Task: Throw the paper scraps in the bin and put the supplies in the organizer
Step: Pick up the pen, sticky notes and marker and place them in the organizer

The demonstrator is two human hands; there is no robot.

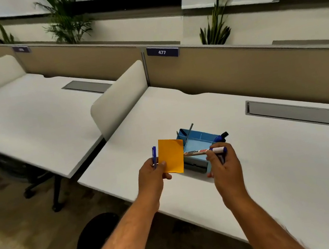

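Two hands full above the tabletop's near-left corner.

Left hand (153, 176) pinches an orange paper sheet (171, 156) under the thumb, a blue pen (154, 156) upright behind it. Right hand (224, 163) is closed on a marker (205, 151) (white barrel, blue cap) held level over the blue organizer (199, 143), which sits near the tabletop's front-left corner. A dark round bin (96, 237) stands on the floor below.

"477" in white on a dark blue nameplate (162, 52), fixed to the top of the beige partition (237, 75), well beyond both hands. Second blue plate (21, 49) far left on the partition, text blurred. Print on the marker (205, 151) barrel in the right hand (224, 164), too small to read.
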